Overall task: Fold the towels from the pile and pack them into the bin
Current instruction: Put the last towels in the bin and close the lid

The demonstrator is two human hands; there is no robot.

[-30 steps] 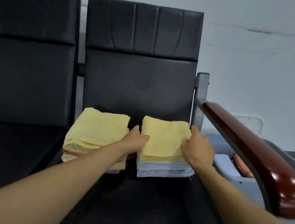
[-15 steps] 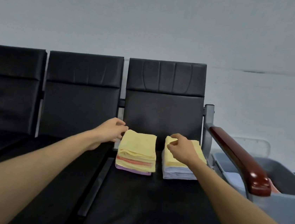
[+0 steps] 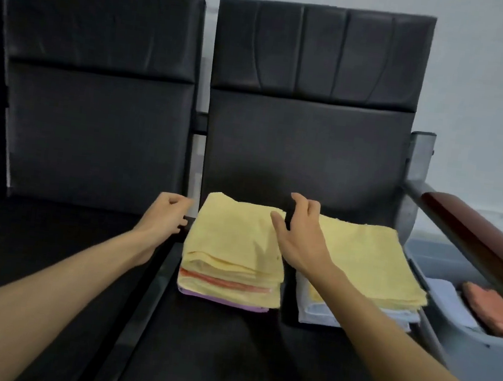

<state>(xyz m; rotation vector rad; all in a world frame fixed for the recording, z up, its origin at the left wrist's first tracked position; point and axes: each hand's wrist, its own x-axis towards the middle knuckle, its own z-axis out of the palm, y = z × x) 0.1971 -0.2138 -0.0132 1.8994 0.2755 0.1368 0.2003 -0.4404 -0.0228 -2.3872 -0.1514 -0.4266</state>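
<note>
Inside, bin (image 3: 461, 345) holds orange towel (image 3: 493, 312) beside white towel (image 3: 453, 307).

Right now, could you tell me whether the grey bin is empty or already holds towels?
Not empty: the grey bin holds a folded orange towel and a pale towel; the armrest hides the rest.

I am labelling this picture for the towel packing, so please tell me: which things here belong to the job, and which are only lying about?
Belong to the job: left towel stack, right towel stack, grey bin, orange towel and pale blue towel inside it, left hand, right hand (both holding nothing).

Only lying about: black seats, wooden armrest, white wall.
</note>
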